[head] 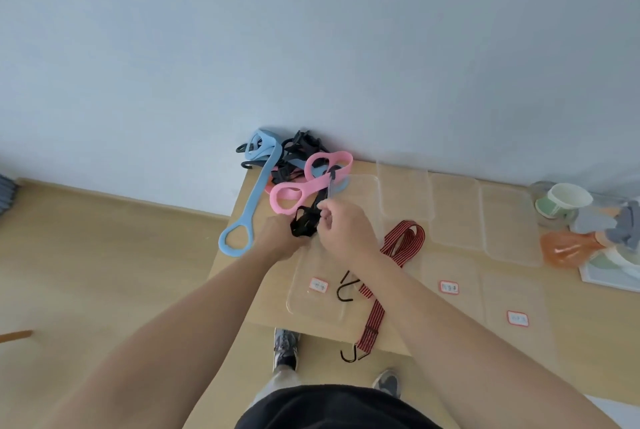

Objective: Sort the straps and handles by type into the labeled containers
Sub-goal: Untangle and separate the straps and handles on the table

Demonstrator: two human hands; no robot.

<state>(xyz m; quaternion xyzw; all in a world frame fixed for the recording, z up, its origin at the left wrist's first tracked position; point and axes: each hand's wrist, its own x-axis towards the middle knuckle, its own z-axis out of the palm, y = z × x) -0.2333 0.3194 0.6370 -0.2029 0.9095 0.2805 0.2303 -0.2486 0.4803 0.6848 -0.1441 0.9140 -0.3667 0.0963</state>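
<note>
A black webbing strap [304, 223] is bunched between both hands above the left clear container [317, 304]. My left hand [278, 238] grips the bundle from the left. My right hand [341, 229] pinches the strap's upper length, which runs up to a black buckle [333, 173]. Behind lies a pile with a long blue silicone handle [255, 191], a pink silicone handle [304, 186] and more black buckle straps [299, 148]. A red-and-black striped bungee cord [401, 241] with black hooks lies across the left container and over the table's front edge.
Clear containers with red-bordered labels [449, 287] [517, 318] stand in a row on the wooden table [588, 342]; clear lids [455, 210] lie behind them. Paper cups [562, 201] and orange and grey items [568, 248] crowd the right end. The wall runs close behind.
</note>
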